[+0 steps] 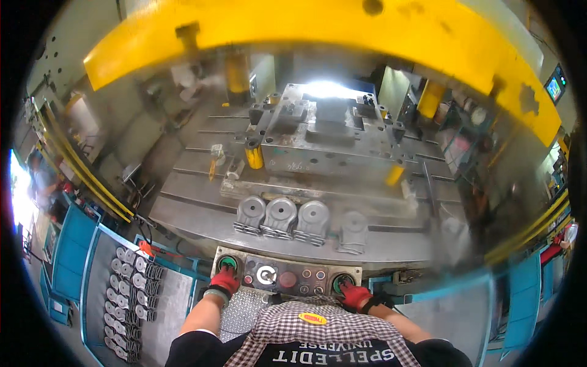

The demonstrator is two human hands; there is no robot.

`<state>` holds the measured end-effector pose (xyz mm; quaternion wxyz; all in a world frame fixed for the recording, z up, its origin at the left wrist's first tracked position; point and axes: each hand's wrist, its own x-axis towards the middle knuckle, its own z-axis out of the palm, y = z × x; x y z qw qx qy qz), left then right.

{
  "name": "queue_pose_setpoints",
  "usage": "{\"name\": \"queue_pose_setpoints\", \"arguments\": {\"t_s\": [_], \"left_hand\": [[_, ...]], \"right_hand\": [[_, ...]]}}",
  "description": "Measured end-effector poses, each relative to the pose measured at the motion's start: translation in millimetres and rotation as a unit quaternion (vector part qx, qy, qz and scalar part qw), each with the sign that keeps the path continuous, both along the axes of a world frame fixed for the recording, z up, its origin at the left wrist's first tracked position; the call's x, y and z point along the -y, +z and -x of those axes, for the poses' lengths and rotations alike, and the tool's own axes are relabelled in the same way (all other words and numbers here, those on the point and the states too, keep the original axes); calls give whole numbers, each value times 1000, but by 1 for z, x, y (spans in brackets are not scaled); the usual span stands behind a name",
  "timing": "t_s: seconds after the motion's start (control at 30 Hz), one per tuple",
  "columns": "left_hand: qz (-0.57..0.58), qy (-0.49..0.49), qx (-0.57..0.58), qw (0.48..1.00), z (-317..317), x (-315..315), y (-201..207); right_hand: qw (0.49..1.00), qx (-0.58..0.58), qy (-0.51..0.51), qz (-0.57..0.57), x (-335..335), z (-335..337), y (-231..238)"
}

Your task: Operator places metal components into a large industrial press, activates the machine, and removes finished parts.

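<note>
My left hand [225, 279], in a red glove, reaches onto the round green button [228, 263] at the left end of the control panel [246, 260]. My right hand [354, 295], gloved in red too, rests its fingers on the green button [342, 283] at the panel's right end. Both hands have their fingers stretched out and hold nothing. Beyond the panel, on the press bed, stand several stacks of grey stamped metal parts [281, 212] with round ends and a centre hole. A stack to their right [353, 229] looks blurred.
A large die block [324, 147] sits on the slotted press bed [195, 211]. Above hangs a yellow beam [293, 24]. At left, a blue-framed table [168, 306] carries rows of similar metal parts [122, 287]; another blue-framed table [449, 312] stands at right. A person [44, 180] is at far left.
</note>
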<state>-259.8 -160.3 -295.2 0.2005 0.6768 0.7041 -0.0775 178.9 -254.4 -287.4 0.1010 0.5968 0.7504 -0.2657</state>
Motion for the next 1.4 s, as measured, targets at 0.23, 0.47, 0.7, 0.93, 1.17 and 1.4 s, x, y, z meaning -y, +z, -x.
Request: {"name": "queue_pose_setpoints", "arguments": {"t_s": [0.23,0.47,0.7,0.93,1.17,1.4], "left_hand": [[-11,-2,6,1000,3,2,-3],[12,-4,3,1000,6,0,-7],[201,-139,-101,965,-21,-44,68],[-85,-172,415,890,-192,-176,270],[-309,-104,95,941,-344,-305,303],[-273,-82,91,954,-365,-332,304]], "right_hand": [[1000,4,2,-14,3,2,7],[999,-20,8,-42,4,-1,-2],[998,-29,4,-52,3,-2,0],[988,-109,-107,-8,-7,2,36],[823,-448,-333,-104,0,-5,35],[432,-790,-433,-44,-52,14,108]]}}
